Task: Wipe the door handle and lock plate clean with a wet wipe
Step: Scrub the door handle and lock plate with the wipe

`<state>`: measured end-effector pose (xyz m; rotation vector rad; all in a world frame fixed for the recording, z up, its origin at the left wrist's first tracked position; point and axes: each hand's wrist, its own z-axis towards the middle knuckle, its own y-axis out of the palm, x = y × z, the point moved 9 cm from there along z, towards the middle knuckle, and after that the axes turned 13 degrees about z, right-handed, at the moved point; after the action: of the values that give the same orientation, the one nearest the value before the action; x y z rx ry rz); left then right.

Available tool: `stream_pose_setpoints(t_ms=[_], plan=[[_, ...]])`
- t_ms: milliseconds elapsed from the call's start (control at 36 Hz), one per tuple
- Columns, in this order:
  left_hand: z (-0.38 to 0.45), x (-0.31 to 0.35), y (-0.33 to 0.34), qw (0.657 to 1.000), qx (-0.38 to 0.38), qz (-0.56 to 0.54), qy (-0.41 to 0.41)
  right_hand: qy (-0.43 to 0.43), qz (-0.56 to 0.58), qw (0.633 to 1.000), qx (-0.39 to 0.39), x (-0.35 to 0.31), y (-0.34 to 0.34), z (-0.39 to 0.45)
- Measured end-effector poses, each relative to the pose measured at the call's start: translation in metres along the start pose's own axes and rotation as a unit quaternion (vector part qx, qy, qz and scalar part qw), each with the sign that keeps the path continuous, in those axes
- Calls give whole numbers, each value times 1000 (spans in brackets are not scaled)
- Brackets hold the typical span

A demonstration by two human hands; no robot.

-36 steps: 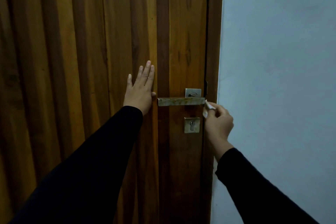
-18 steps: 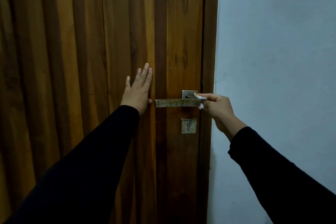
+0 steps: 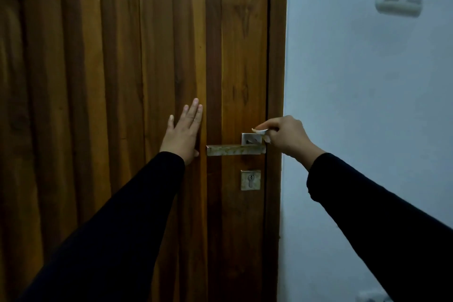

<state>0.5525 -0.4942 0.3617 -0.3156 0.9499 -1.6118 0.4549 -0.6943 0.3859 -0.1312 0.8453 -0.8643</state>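
A tarnished metal lever handle (image 3: 232,150) runs horizontally across the wooden door (image 3: 122,81), with a square rose plate (image 3: 248,139) at its right end. Below it sits a small square lock plate (image 3: 250,180) with a keyhole. My right hand (image 3: 285,136) pinches a small white wet wipe (image 3: 260,131) against the top right corner of the rose plate. My left hand (image 3: 183,131) lies flat on the door, fingers spread upward, just left of the handle's free end.
The door frame (image 3: 277,81) runs down right of the handle, beside a pale blue wall (image 3: 367,105). A white wall switch (image 3: 399,0) is mounted high on that wall. Both my arms wear black sleeves.
My right hand with the wipe rose from below the handle's right end to the top of the rose plate. The left hand stayed flat on the door.
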Motion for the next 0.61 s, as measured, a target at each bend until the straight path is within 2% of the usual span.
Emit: stream_pose_setpoints(t_ms=[139, 194, 611], plan=[[-1, 1, 0, 1000, 8, 9, -1, 7, -98, 989, -112, 1, 29, 8], [-1, 1, 0, 1000, 10, 12, 0, 16, -111, 985, -132, 5, 34, 8], [-2, 1, -1, 1000, 22, 17, -4, -12, -111, 990, -88, -10, 16, -17]])
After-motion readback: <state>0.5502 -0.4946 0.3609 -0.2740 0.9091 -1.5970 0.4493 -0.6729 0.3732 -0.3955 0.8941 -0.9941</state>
